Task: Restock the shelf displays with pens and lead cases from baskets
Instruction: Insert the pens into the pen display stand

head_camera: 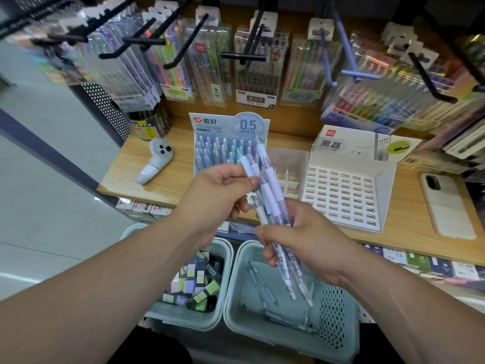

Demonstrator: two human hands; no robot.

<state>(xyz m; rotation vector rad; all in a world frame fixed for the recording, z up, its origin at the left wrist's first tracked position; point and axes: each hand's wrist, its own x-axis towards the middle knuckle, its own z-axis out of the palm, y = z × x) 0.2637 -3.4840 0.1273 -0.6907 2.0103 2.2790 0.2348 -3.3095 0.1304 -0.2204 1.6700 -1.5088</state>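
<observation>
The pen stage is in hand. Left to right: the lead-case basket point(183, 308) waits full on the floor by the shelf's front edge; the left hand point(217, 190) has its fingers pinched on one blue-grip pen point(248, 166); behind stands the pen display point(225, 145), mid-shelf; the right hand point(307, 240) is clenched on the pen bundle point(273, 203). Next, I judge: drop that single pen upright into a free slot.

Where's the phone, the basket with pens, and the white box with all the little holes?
phone point(446, 206): head view, middle of its back.
pen basket point(338, 311): head view, right perforated wall.
white display box point(341, 198): head view, slotted tray.
</observation>
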